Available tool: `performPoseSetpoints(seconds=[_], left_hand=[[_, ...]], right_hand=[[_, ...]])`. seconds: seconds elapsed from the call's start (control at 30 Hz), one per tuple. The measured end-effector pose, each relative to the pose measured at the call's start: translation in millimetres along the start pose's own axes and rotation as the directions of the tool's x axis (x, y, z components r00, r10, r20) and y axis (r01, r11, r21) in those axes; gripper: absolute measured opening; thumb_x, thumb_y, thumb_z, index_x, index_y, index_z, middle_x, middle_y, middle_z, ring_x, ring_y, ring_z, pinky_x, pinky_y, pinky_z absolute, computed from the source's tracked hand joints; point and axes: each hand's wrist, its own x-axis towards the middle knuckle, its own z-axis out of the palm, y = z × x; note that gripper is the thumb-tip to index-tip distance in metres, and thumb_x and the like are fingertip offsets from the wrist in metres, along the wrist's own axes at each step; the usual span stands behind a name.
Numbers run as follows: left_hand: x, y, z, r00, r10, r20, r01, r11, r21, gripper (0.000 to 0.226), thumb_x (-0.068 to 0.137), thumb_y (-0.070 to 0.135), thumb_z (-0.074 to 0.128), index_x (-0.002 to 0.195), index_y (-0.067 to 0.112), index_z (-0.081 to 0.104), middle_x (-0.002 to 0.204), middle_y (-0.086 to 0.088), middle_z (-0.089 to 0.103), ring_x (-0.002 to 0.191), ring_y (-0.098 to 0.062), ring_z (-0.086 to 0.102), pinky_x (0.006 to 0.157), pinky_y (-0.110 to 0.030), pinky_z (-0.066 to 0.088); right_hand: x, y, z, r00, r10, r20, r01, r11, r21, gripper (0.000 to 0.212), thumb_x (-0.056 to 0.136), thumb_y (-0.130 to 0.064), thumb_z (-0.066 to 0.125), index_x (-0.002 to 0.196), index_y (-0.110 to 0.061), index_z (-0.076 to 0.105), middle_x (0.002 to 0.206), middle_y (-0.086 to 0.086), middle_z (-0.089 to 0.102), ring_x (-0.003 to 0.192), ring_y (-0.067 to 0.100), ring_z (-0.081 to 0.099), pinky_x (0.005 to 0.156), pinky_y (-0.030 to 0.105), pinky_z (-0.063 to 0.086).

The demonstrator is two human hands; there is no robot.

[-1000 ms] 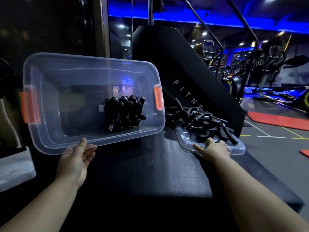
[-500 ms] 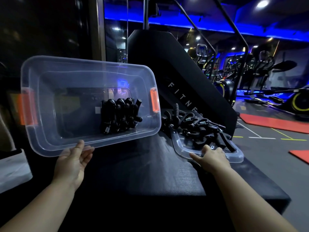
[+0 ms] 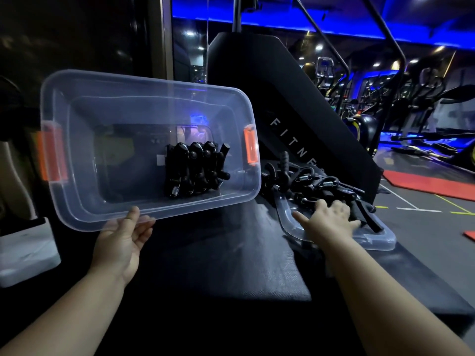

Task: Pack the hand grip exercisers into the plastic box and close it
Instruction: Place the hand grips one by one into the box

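A clear plastic box [image 3: 84,201] with orange latches is tipped up toward me, its opening facing me. My left hand [image 3: 123,240] holds its near rim, thumb on the front and fingers behind. Several black hand grip exercisers [image 3: 195,173] stand in a row inside it. To the right, the clear lid [image 3: 380,238] lies flat on the black padded bench with a pile of black exercisers [image 3: 311,183] on it. My right hand [image 3: 331,219] reaches over the lid, fingers on the near exercisers in the pile; whether it grips one cannot be told.
The black padded bench [image 3: 210,253] carries box and lid. Behind stands a black slanted machine panel [image 3: 295,104] with white lettering. A white object [image 3: 25,250] sits at the left. Gym machines and red floor mats [image 3: 426,183] fill the right background.
My right hand has moved forward from the lid's near edge onto the pile of exercisers. The box and my left hand stay about where they were.
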Motion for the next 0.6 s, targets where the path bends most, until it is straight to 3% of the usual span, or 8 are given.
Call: performPoseSetpoints(seconds=[0.17,0.37,0.6], left_hand=[[1,-1,0,1.0,0.002,-0.003,-0.002,1.0,-0.009,0.021,0.093,0.025,0.056,0.077,0.012,0.056,0.062,0.003,0.069,0.064,-0.005,0.068,0.063,-0.016,0.055],[3,-3,-1,1.0,0.007,-0.007,-0.007,1.0,-0.007,0.022,0.092,0.025,0.056,0.077,0.009,0.056,0.065,0.002,0.07,0.067,-0.007,0.068,0.064,-0.016,0.055],[6,-4,-2,1.0,0.008,-0.01,-0.008,1.0,-0.001,0.023,0.091,0.027,0.057,0.078,0.008,0.058,0.067,0.0,0.07,0.068,-0.008,0.068,0.064,-0.017,0.055]], right_hand=[[14,-16,16,0.995,-0.1,0.004,0.1,0.995,-0.009,0.072,0.086,-0.074,0.034,0.145,-0.032,0.031,0.155,0.013,0.019,0.145,0.034,0.006,0.114,0.06,0.001],[30,-42,17,0.982,-0.179,-0.061,0.175,0.982,-0.068,0.063,0.087,-0.071,0.032,0.133,-0.029,0.042,0.137,0.011,0.042,0.135,0.031,0.025,0.108,0.048,0.019],[56,-70,22,0.976,-0.219,0.005,0.219,0.976,-0.003,0.058,0.093,-0.06,0.038,0.142,-0.03,0.031,0.135,0.015,0.047,0.129,0.032,0.035,0.104,0.042,0.026]])
